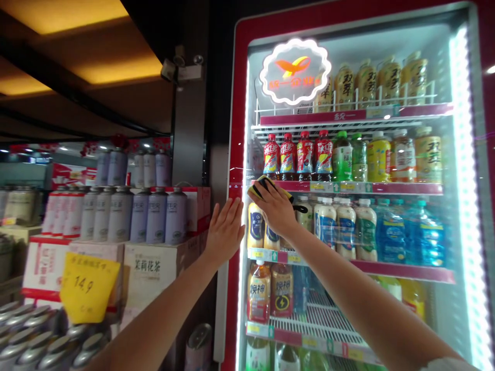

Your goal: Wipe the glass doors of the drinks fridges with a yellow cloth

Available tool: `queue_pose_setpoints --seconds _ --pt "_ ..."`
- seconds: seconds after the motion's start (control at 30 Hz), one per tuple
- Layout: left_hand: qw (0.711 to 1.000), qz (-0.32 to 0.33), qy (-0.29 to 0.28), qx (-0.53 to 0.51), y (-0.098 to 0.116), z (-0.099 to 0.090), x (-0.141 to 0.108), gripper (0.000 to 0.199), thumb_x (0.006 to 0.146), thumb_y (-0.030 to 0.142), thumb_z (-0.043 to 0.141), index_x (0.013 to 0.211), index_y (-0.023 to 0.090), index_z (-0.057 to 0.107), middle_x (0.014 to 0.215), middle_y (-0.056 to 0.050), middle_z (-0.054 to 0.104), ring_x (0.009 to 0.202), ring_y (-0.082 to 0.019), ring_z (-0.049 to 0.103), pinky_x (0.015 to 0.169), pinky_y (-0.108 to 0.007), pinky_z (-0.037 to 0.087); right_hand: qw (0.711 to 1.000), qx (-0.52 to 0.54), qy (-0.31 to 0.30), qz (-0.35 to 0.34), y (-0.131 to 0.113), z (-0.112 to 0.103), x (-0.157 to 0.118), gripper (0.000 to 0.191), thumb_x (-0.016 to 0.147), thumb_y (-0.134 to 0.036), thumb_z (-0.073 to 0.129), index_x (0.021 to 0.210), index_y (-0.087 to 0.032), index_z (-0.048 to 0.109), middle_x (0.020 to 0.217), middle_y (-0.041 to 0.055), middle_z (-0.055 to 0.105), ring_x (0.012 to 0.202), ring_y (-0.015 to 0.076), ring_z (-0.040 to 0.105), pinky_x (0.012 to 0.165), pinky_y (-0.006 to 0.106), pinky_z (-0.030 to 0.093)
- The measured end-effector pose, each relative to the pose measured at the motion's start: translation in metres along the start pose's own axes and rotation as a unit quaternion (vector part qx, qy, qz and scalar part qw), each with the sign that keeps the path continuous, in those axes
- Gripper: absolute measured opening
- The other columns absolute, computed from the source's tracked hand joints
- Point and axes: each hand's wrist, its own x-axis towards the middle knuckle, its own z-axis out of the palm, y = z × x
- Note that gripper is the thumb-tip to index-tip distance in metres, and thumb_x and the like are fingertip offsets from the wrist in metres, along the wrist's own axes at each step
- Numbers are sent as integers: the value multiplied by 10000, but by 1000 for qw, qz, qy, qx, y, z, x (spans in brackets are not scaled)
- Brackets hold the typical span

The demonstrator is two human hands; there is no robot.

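Note:
A tall drinks cooler with a red frame [238,77] and a glass door stands before me, its lit shelves holding rows of bottles. My right hand [275,207] presses a yellow and black cloth [286,195] against the glass near the door's left side, at the height of the second shelf's edge. A black loop hangs from the cloth's right end. My left hand [227,226] lies with fingers stretched against the red frame's left edge, to the left of the cloth, and holds nothing.
Left of the cooler, purple and silver cans [176,216] stand on boxes [150,268]. A yellow price sign [88,286] hangs in front, above more silver-topped cans [58,350]. A dark pillar [189,129] rises behind them.

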Motion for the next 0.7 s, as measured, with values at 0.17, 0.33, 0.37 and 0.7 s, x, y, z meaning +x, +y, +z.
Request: queue_pose_setpoints --seconds 0.17,0.33,0.37,0.7 --pt "1000 14 27 -2 -3 3 -5 753 1014 234 437 1662 185 56 1658 -106 369 1561 -262 305 1310 -499 198 1000 -4 13 -6 23 -9 -1 535 951 -86 536 1432 -306 613 1579 33 523 1485 287 443 1232 535 356" --pt "999 11 36 8 0 4 -6 771 1005 210 444 1661 152 44 1659 -125 367 1571 -255 280 1314 -489 188 998 -1 46 39 11 4 38 531 965 -99 515 1464 -264 588 1606 61 485 1505 322 402 1235 547 345" --pt "999 10 37 11 0 3 -6 774 1005 212 446 1661 148 42 1659 -128 366 1571 -257 279 1313 -489 189 999 5 39 27 6 7 40 533 967 -105 520 1471 -266 580 1608 62 483 1508 321 398 1238 548 340" --pt "1000 -19 5 22 -2 -2 -21 831 1005 256 463 1656 151 -42 1675 -138 336 1567 -289 290 1294 -535 219 999 25 -6 -22 10 1 53 469 979 -86 536 1341 -343 688 1479 42 611 1419 282 486 1159 473 440"
